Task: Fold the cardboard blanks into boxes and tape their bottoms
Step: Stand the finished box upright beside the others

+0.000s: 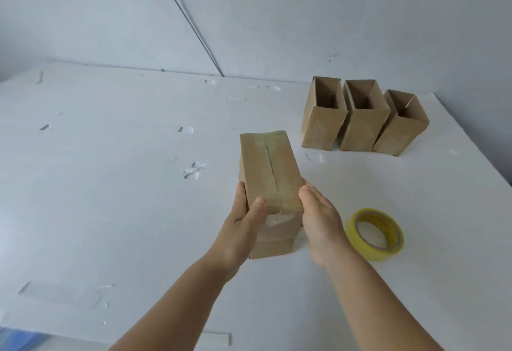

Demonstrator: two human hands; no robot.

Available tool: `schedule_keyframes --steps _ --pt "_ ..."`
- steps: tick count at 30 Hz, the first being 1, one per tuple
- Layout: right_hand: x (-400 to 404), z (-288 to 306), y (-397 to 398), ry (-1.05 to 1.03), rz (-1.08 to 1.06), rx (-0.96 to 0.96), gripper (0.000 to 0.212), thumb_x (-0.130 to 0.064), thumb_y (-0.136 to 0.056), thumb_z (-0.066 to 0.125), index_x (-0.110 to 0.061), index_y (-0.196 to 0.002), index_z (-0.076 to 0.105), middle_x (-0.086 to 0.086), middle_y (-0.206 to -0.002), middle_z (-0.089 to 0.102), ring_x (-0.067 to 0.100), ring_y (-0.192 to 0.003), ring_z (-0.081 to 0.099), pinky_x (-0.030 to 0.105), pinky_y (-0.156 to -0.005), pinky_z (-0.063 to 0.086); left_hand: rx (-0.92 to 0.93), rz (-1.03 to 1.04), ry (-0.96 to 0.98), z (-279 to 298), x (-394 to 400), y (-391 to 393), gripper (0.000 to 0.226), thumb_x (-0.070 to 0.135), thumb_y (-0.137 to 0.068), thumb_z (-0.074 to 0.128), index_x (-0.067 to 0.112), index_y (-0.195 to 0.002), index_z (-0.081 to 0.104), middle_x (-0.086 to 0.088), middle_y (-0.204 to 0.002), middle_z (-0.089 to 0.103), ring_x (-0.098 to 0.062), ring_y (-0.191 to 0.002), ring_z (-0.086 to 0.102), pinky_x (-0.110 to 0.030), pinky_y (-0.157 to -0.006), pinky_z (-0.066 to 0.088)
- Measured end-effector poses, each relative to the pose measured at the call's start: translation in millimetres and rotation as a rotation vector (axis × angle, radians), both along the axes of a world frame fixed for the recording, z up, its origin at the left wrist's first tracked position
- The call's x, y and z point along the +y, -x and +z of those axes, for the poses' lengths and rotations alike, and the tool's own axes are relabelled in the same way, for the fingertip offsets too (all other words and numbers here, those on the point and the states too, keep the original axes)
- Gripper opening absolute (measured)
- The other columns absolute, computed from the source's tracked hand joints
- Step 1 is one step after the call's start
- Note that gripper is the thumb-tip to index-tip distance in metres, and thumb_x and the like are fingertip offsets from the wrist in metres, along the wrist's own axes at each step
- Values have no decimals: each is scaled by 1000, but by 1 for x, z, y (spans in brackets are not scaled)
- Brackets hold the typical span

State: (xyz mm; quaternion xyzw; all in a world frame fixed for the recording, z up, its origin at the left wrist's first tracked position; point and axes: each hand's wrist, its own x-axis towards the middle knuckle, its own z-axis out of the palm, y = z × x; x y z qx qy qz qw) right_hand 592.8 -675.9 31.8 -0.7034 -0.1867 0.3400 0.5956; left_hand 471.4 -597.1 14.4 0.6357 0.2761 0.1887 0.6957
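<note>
Left thumb (256, 206) is laid on the near edge of the box's upturned face; the other left fingers are wrapped round the box's left side. The box (270, 173) is thus gripped by the left hand (241, 228). The right hand (322, 220) is pressed flat against the box's right side, fingers straight and together, thumb along the top edge; nothing is curled round the cardboard on this side.

The box is held upside down, its bottom flaps closed and turned up. A strip of clear tape is seen running along the centre seam and down over the near end. The lower end of the box appears to be resting on the white table (110, 198), though contact is partly hidden by the hands.

A roll of yellow tape (376, 234) is lying flat on the table just beside the right wrist, not touched.

Further back and to the right, three finished boxes (363, 126) are stood in a row, open ends up, close side by side.

Scraps of clear tape (194, 170) are stuck here and there on the tabletop. A dark cable (191, 23) is seen running down the wall behind.
</note>
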Motion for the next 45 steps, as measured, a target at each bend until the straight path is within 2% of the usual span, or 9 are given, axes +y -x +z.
schedule_keyframes --steps 5,8,13,18,22,27,34,39,45 --pt "8 25 -27 184 155 -145 39 -39 -95 40 -26 -129 52 -2 -137 52 20 -129 45 39 -110 33 109 119 -84 27 31 -13 76 51 -93 46 23 -153 9 18 -155 18 2 -139 21 -16 -104 22" --pt "31 42 -38 165 264 -335 52 -41 -101 31 -37 -150 16 -15 -157 17 7 -144 17 34 -117 17 222 136 -382 43 56 -38 67 39 -100 38 23 -153 0 10 -160 -5 -4 -146 -5 -23 -112 4" --pt "73 40 -48 349 517 -783 50 -29 -104 22 -22 -152 9 -9 -161 1 6 -146 -3 28 -116 3 549 -98 -849 43 81 -72 50 29 -103 21 35 -152 12 -3 -161 -12 -21 -146 -17 -44 -117 5" --pt "82 28 -53 405 428 -459 58 -39 -102 23 -33 -151 -8 -6 -160 4 21 -143 20 38 -113 23 423 20 -402 31 87 -68 71 41 -97 40 21 -153 1 1 -160 -14 -25 -147 10 -42 -117 22" --pt "84 27 -61 328 313 -226 55 -41 -92 37 -25 -144 29 -3 -132 51 21 -112 54 42 -97 47 261 132 -97 32 91 -62 47 38 -88 61 15 -123 38 -4 -126 56 -15 -107 60 -32 -85 54" --pt "78 40 -65 158 247 -233 24 -28 -94 49 -26 -116 55 -6 -107 65 12 -99 62 37 -89 52 134 111 -186 54 93 -54 33 26 -88 65 31 -118 53 8 -100 67 3 -78 65 -14 -62 51" --pt "68 77 -49 -211 -88 -257 47 -40 -78 73 -19 -112 49 -12 -106 58 -5 -99 56 9 -70 45 -105 245 -275 87 83 -50 48 42 -75 73 29 -113 46 19 -114 57 10 -106 55 -25 -84 53" --pt "71 70 -40 -154 -153 -418 62 -32 -71 77 -25 -125 48 -9 -116 56 2 -103 57 24 -81 52 -196 328 -211 82 73 -53 45 18 -79 76 35 -108 46 22 -112 55 5 -103 59 -18 -73 51" --pt "69 57 -42 -153 -249 -381 26 -19 -79 71 -22 -102 60 -3 -96 65 13 -88 63 29 -78 54 -213 267 -236 68 83 -49 56 16 -69 76 50 -109 57 8 -122 55 -4 -107 61 -37 -90 54"
